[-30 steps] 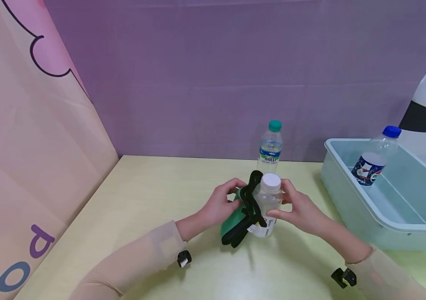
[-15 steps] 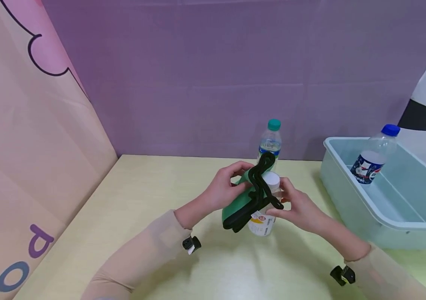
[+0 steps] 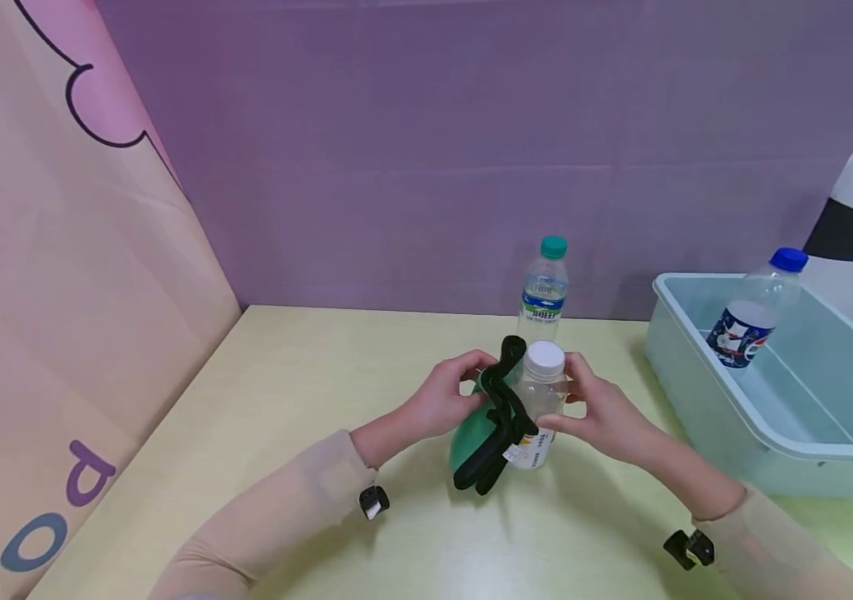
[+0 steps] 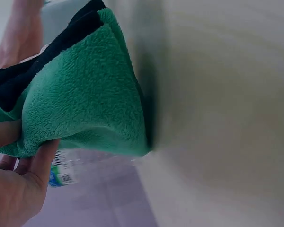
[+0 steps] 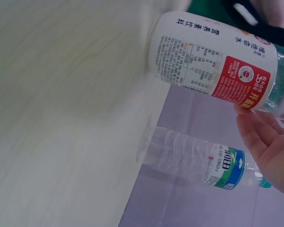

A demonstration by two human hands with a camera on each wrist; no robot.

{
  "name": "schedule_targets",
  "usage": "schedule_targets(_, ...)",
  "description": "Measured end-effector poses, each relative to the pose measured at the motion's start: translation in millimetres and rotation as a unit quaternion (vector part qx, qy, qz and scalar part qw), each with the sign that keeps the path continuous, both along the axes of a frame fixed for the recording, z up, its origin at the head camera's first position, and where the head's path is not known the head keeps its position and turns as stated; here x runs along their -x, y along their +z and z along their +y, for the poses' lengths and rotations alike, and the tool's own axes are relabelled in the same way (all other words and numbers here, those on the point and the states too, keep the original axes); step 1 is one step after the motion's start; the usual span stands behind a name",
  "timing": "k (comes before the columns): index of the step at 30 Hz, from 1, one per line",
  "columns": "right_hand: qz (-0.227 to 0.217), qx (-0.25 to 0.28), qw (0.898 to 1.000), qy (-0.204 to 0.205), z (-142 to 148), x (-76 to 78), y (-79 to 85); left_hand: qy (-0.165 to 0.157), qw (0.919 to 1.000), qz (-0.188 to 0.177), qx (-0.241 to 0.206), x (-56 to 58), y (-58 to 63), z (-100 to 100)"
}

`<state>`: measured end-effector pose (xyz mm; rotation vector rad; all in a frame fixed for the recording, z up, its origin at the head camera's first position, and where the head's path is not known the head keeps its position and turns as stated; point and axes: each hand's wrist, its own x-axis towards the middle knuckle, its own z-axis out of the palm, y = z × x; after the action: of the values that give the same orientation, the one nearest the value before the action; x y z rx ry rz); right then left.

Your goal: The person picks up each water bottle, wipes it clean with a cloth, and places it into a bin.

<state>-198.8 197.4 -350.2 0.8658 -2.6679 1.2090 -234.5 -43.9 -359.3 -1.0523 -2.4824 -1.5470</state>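
A pale table (image 3: 321, 358) bears a tub (image 3: 704, 417), green-capped bottle (image 3: 544, 292) and white-capped bottle (image 3: 545, 398).

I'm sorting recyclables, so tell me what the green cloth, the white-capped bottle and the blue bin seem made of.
Green cloth: matte fabric, perhaps microfibre; short fuzzy pile shows up close.
White-capped bottle: probably clear plastic, glossy; green shows through above its label, though glass isn't excluded.
Blue bin: likely opaque moulded plastic, smooth; its even colour and rounded, lipped rim suggest it.

The head view is bright and even — soft shadows beside the sleeves (image 3: 269, 508), pale glare on the near tabletop (image 3: 456, 562). Both wrist views look dimmer; a blurry shadow edges the green cloth (image 4: 90, 90).
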Motion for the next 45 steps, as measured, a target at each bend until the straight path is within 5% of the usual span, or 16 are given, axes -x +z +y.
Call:
schedule_targets(6,-0.017,0.003,1.000,-0.008,0,-2.5,0.0,-0.001,0.9991,-0.025,0.033,0.8,-18.0,0)
schedule_targets(13,-0.012,0.006,1.000,-0.005,-2,-3.8,-1.3,0.005,0.9998,-0.015,0.012,-2.7,-19.4,-3)
schedule_targets(23,0.002,0.000,1.000,0.002,-2,-3.0,-1.6,-0.005,0.9988,-0.011,-0.048,-8.5,16.0,-1)
schedule_targets(29,-0.001,0.013,1.000,0.008,-1,-4.0,-0.4,-0.023,0.9982,0.033,-0.046,-9.4,38.0,4)
schedule_targets(45,0.002,0.001,1.000,0.000,1,0.0,0.4,-0.007,0.9983,0.055,0.019,-6.8,33.6,3)
